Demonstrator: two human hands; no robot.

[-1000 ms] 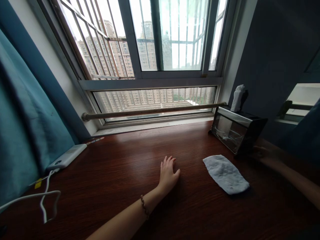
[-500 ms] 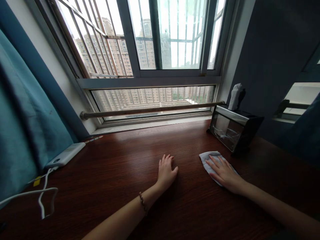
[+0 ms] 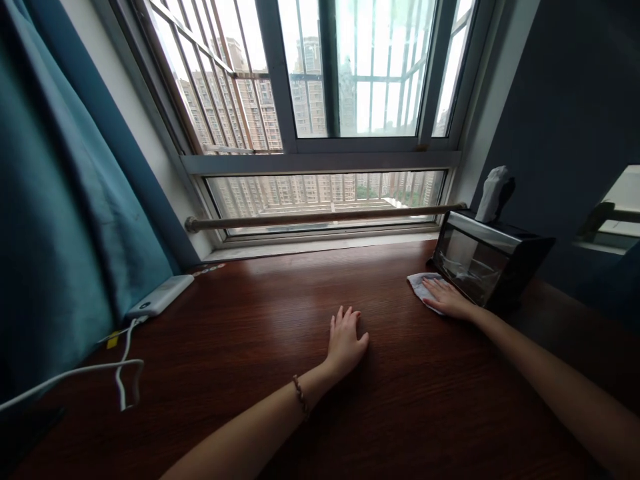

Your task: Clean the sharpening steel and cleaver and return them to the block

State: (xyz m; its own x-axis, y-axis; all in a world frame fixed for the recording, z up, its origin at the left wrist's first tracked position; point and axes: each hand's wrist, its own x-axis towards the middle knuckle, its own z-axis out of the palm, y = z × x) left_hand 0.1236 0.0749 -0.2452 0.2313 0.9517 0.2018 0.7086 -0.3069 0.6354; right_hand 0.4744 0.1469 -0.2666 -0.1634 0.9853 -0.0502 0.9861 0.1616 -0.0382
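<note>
On a dark reddish-brown wooden table [image 3: 280,407], my right hand [image 3: 447,299] lies flat over a pale grey-white cloth [image 3: 418,285], its fingers stretched out and pressing on it. Part of the cloth is hidden beneath the palm. Just beyond that hand stands a black box with a clear front [image 3: 470,263]. My left hand [image 3: 347,339] rests on the bare wood near the middle, fingers slightly spread and holding nothing. A beaded bracelet [image 3: 300,395] circles the left wrist.
A white power strip [image 3: 163,295] with a white cable [image 3: 125,370] lies at the left, beside a teal curtain [image 3: 100,227]. A round rail [image 3: 325,217] crosses in front of the window. A white wrapped object [image 3: 493,193] stands on the black box.
My right hand has slid the cloth farther away across the table, close to the black box's front. My left hand stays in place on the wood. The view has shifted left.
</note>
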